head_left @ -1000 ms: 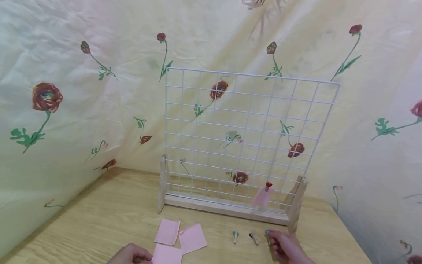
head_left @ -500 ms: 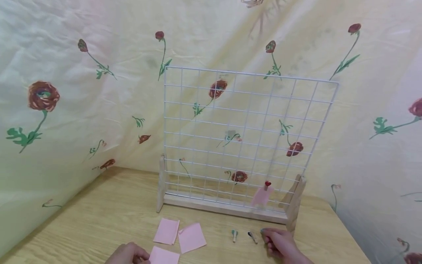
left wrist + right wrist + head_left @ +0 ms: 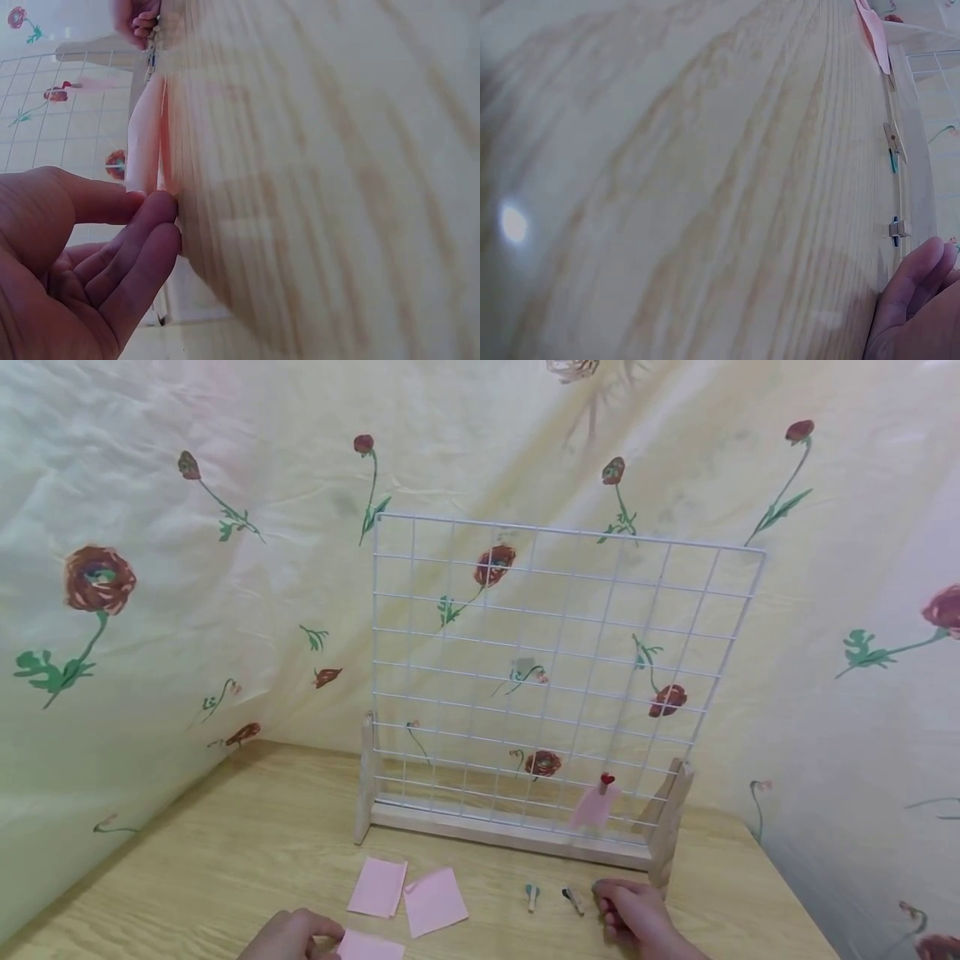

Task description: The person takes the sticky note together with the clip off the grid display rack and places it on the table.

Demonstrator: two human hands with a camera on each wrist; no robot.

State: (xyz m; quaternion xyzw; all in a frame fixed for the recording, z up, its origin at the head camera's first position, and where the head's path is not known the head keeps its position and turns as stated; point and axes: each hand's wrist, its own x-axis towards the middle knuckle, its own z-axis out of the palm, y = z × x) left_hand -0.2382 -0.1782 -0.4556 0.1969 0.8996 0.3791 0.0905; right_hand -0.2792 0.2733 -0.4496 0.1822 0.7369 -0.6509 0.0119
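Observation:
At the lower left of the head view, my left hand (image 3: 288, 935) pinches the edge of a pink paper note (image 3: 371, 948) between thumb and fingertips. That note also shows in the left wrist view, its sheet (image 3: 144, 142) rising slightly from the table. Two more pink notes, one on the left (image 3: 377, 887) and one on the right (image 3: 435, 902), lie just beyond it. My right hand (image 3: 637, 914) holds a small clothespin, nearly all hidden by the curled fingers. Left of it lie a teal-topped clothespin (image 3: 532, 897) and a dark-topped clothespin (image 3: 573, 902).
A white wire grid (image 3: 536, 527) stands in a wooden base (image 3: 510, 840) behind the notes. On its lower right, a red-heart clothespin (image 3: 607, 781) holds a pink note (image 3: 591, 812). Flower-printed cloth (image 3: 300, 568) hangs around the wooden table (image 3: 225, 852).
My right hand has shifted slightly left with its clothespin, whose teal top has gone mostly out of sight behind the fingers. The note in my left hand has slid a little towards me.

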